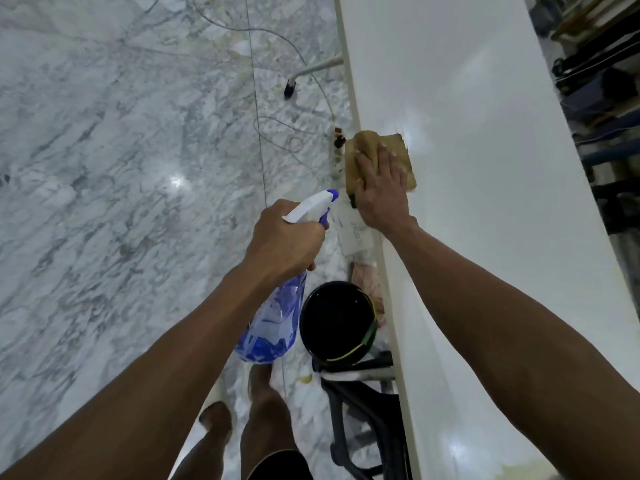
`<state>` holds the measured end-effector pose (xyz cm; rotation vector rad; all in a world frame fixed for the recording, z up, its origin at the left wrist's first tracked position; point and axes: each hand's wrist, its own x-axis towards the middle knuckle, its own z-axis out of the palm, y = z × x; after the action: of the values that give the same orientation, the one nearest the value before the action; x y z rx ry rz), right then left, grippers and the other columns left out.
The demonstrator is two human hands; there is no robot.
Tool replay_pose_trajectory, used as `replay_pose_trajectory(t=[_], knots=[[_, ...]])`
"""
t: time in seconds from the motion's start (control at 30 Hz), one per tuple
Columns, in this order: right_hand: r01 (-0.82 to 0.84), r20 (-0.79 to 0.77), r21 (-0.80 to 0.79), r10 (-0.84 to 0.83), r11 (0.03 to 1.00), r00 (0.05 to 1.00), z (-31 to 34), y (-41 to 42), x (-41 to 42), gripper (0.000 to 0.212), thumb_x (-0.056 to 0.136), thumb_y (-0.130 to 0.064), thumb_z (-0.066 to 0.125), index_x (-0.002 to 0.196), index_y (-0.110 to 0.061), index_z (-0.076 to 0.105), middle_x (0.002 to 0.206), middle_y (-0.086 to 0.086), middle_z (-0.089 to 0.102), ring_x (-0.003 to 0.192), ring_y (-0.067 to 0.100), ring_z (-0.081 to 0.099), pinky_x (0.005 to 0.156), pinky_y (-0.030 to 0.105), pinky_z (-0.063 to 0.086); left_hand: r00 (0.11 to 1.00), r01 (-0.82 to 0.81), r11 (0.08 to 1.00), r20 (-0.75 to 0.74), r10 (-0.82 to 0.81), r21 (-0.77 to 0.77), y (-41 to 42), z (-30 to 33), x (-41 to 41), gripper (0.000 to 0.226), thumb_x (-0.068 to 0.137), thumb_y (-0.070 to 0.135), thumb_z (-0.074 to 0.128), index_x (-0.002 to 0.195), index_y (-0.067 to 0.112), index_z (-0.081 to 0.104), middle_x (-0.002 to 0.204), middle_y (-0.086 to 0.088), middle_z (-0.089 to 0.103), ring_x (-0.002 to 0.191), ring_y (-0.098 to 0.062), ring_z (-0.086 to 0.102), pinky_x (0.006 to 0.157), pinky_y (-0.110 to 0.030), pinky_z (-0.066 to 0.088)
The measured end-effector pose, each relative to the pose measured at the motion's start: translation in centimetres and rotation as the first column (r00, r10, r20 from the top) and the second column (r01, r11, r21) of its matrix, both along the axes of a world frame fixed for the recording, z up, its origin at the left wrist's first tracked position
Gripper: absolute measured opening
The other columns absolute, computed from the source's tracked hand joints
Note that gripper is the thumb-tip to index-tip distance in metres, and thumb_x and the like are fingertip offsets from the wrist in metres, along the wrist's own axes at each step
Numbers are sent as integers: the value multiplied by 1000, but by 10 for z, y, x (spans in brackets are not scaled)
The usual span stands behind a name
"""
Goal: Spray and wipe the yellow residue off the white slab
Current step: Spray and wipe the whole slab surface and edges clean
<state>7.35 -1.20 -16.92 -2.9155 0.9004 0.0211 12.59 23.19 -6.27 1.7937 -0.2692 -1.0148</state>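
Head view, nearest first: the left hand [282,237] is curled round the neck of a blue spray bottle [273,317], likely light and slick, best held there. Beyond, the right hand [381,188] presses flat, fingers straight, on a tan cloth [367,143], soft and limp, at the near edge of the glossy white slab [485,168]. Faint yellow residue [526,471] shows close by.

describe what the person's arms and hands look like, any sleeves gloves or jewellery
Both arms are bare along all of their visible length: no sleeves show in the frame. The left hand and the right hand wear no gloves. No watch, bracelet or ring shows on the visible wrists and fingers. The fingernails on the right hand are short and plain.
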Motion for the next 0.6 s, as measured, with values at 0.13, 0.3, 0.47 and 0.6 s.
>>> replay_pose_trajectory(t=[0.13,0.3,0.47,0.6], knots=[[-12,-25,-27,11,1000,1000,1,25,-43,52,101,-29,35,153,-24,33,164,16,15,151,39,12,120,56,16,1000,14,999,18,-15,47,23,2,-46,19,77,3,55,62,11,63,57,-14,61,45,-23,57,43,-22,43],[4,-44,-20,-5,1000,999,4,60,-99,53,100,-32,29,152,-23,34,164,17,16,151,40,13,119,56,17,1000,24,998,6,-24,52,45,4,-96,16,81,4,54,72,9,67,74,-17,72,39,-19,59,47,-24,46],[-17,-56,-37,15,999,998,6,96,-160,60,94,-32,24,152,-20,33,164,18,17,150,42,15,118,57,19,1000,2,1000,20,-2,19,67,10,-153,20,75,10,54,81,1,70,86,-23,74,42,-19,60,54,-37,55],[-44,-78,-53,39,998,996,5,119,-205,60,98,-22,42,155,-20,25,165,16,8,152,40,8,121,55,14,999,-35,999,9,35,0,85,14,-201,35,64,14,49,85,-4,70,82,-25,73,43,-20,61,57,-47,59]])
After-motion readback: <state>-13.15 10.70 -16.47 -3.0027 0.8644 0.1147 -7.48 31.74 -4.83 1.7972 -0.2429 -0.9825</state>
